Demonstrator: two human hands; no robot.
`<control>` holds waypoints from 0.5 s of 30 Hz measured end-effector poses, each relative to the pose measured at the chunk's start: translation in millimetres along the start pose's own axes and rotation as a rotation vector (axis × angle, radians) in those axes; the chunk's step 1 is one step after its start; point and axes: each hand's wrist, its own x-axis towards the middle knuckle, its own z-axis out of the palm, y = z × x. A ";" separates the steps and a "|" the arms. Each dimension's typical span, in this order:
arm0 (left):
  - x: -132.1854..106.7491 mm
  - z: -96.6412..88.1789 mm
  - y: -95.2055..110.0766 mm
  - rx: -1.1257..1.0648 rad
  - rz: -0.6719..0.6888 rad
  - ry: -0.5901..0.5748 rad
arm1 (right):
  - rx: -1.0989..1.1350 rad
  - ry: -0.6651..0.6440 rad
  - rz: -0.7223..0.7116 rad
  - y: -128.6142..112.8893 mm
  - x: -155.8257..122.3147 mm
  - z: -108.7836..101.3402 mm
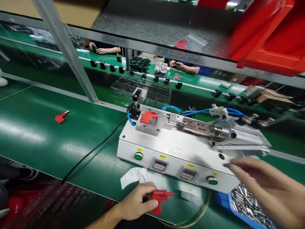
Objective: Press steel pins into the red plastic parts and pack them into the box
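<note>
My left hand (140, 202) is closed on a red pistol-shaped plastic part (157, 198), held in front of the white bench machine (176, 146). My right hand (267, 187), blurred by motion, is raised at the machine's right end, above a blue bin (225, 202) of small metal cylinders (247, 203). Its thumb and fingers are pinched together, with a small dark tip at their ends that I cannot make out. Another red part (148, 117) lies in the machine's metal fixture (145, 128), in line with a metal rod. A similar red piece with a metal pin (61, 117) rests on the green table at left.
A white cloth (135, 176) lies before the machine. A black cable (95, 148) crosses the table; blue air hoses (195, 111) run behind. A clear divided tray (152, 90) stands at the back. Overhead are a shelf (152, 28) and red bin (271, 38). Co-workers' hands (102, 51) show beyond.
</note>
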 end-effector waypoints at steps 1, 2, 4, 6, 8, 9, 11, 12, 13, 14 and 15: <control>0.2 -0.3 0.7 -0.007 0.002 0.013 | -0.013 -0.099 -0.106 -11.7 17.7 21.6; -0.1 -0.3 1.3 -0.014 0.005 0.019 | -0.010 -0.172 -0.198 -22.9 36.9 43.6; -1.0 0.2 1.9 -0.027 0.014 0.015 | 0.000 -0.250 -0.326 -40.8 76.9 84.7; -1.1 0.5 2.1 -0.036 0.025 0.001 | -0.077 -0.341 -0.383 -50.9 113.0 117.3; -0.3 0.3 1.7 -0.032 0.034 -0.006 | -0.188 -0.449 -0.366 -53.5 137.0 138.9; 0.3 0.1 1.5 -0.025 0.039 -0.004 | -0.228 -0.479 -0.350 -52.5 142.7 146.0; 1.4 -0.4 1.2 -0.016 0.046 -0.002 | -0.245 -0.467 -0.339 -47.2 142.0 154.3; 1.9 -0.6 1.3 -0.015 0.049 -0.004 | -0.228 -0.427 -0.348 -43.8 137.1 156.2; 2.1 -0.6 1.6 -0.019 0.050 -0.005 | -0.206 -0.381 -0.363 -40.3 130.8 157.1; 2.2 -0.6 2.1 -0.023 0.049 -0.008 | -0.188 -0.335 -0.378 -37.4 124.2 157.3; 2.1 -0.6 2.7 -0.024 0.047 -0.010 | -0.182 -0.297 -0.392 -35.3 118.4 157.2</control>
